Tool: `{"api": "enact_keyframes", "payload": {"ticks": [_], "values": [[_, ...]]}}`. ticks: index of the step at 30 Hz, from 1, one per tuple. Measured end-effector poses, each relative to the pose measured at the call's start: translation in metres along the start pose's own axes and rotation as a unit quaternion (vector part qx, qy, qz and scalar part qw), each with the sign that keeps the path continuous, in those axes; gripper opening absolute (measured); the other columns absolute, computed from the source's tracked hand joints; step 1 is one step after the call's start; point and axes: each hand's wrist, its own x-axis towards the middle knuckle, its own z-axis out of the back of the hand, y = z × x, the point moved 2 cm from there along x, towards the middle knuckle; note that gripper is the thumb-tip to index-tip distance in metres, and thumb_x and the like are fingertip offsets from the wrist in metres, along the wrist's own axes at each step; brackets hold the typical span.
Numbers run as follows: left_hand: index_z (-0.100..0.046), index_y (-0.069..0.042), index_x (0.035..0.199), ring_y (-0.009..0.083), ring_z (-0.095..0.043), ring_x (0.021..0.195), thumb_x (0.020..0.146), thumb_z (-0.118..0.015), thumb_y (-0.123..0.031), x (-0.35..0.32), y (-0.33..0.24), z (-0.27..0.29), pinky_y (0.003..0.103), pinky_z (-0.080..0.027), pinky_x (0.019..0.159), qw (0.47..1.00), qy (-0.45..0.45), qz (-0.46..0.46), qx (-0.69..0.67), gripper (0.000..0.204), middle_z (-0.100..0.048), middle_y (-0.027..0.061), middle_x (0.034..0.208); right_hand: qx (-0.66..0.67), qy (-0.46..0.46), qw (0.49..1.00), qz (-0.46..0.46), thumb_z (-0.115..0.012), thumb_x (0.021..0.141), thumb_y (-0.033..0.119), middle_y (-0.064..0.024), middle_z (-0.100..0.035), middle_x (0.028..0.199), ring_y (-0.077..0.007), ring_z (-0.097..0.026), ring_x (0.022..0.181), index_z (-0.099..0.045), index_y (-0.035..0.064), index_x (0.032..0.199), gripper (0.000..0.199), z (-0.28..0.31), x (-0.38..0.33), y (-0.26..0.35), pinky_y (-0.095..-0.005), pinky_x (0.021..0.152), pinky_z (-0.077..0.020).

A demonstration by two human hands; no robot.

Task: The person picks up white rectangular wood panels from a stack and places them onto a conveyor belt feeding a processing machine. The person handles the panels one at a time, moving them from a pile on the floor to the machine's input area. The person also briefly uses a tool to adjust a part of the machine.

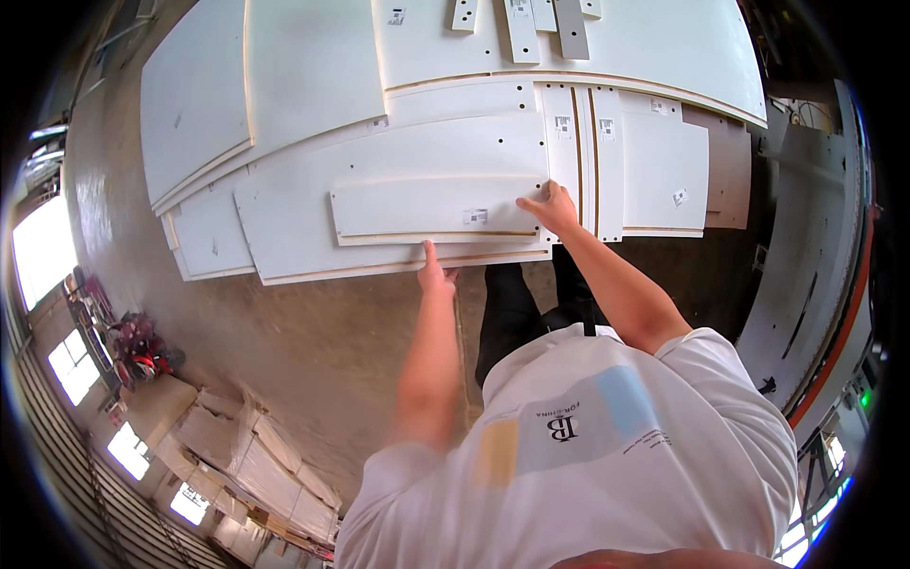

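Observation:
A long narrow white board point(431, 211) lies on top of a stack of larger white panels point(284, 218) spread on the floor. My left hand point(434, 272) touches the near edge of the stack just below the narrow board, fingers pointing up. My right hand point(550, 207) rests on the narrow board's right end, fingers spread across its corner. Neither hand wraps around anything; both press flat against the boards.
More white panels point(313, 66) lie farther out, with small narrow strips point(519, 28) and a grey strip point(571, 28) on top. Upright narrow boards point(607, 161) sit to the right. Wrapped stacks of panels point(265, 465) stand at lower left. The concrete floor point(313, 322) surrounds the pile.

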Motion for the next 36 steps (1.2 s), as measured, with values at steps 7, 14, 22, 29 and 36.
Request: {"api": "enact_keyframes", "payload": {"ticks": [7,14,22,29,36], "values": [[-0.051,0.000,0.133,0.0305,-0.062,0.112,0.086,-0.079,-0.046,0.015,-0.001,0.013,0.048,-0.054,0.093,0.996,0.005,-0.029,-0.086,0.071,-0.060,0.0133,0.129,0.080,-0.005,0.997,0.003,-0.083,0.073,0.039,-0.0193,-0.063,0.132,-0.0279,-0.060,0.124,-0.050,-0.0069,0.140,0.088,-0.011,0.008,-0.013,-0.0362,0.105,-0.0463],[-0.039,-0.009,0.149,0.0311,-0.047,0.134,0.096,-0.052,-0.063,0.019,0.020,0.027,0.051,-0.043,0.109,0.988,0.052,-0.010,-0.147,0.077,-0.046,0.0088,0.151,0.134,0.004,0.991,0.004,-0.080,0.072,0.039,-0.0201,-0.061,0.134,-0.0297,-0.057,0.128,-0.051,-0.0055,0.140,0.086,-0.032,-0.005,-0.048,-0.0377,0.105,-0.0471],[-0.038,-0.018,0.152,0.0207,-0.049,0.132,0.088,-0.030,-0.086,0.018,0.033,0.020,0.038,-0.045,0.105,0.993,0.023,-0.030,-0.109,0.094,-0.047,-0.0017,0.152,0.184,0.037,0.982,-0.020,-0.081,0.076,0.049,-0.0189,-0.060,0.136,-0.0272,-0.060,0.125,-0.050,-0.0046,0.140,0.089,-0.019,-0.011,-0.049,-0.0365,0.103,-0.0486],[-0.040,-0.015,0.151,0.0209,-0.051,0.130,0.091,-0.029,-0.082,-0.014,0.052,0.005,0.036,-0.045,0.105,0.995,-0.026,0.010,-0.091,0.091,-0.048,-0.0012,0.151,0.226,0.024,0.974,-0.025,-0.093,0.065,0.045,-0.0162,-0.065,0.110,-0.0195,-0.066,0.096,-0.052,-0.0099,0.125,0.091,0.001,0.011,-0.063,-0.0327,0.081,-0.0546],[-0.048,-0.007,0.138,0.0210,-0.060,0.114,0.098,-0.035,-0.071,-0.045,0.131,-0.044,0.039,-0.055,0.089,0.988,0.097,0.053,-0.107,0.077,-0.055,0.0044,0.141,0.215,0.007,0.976,-0.014,-0.094,0.068,0.038,-0.0117,-0.066,0.102,-0.0175,-0.065,0.095,-0.056,-0.0066,0.118,0.077,0.104,0.005,-0.111,-0.0306,0.083,-0.0529]]}}
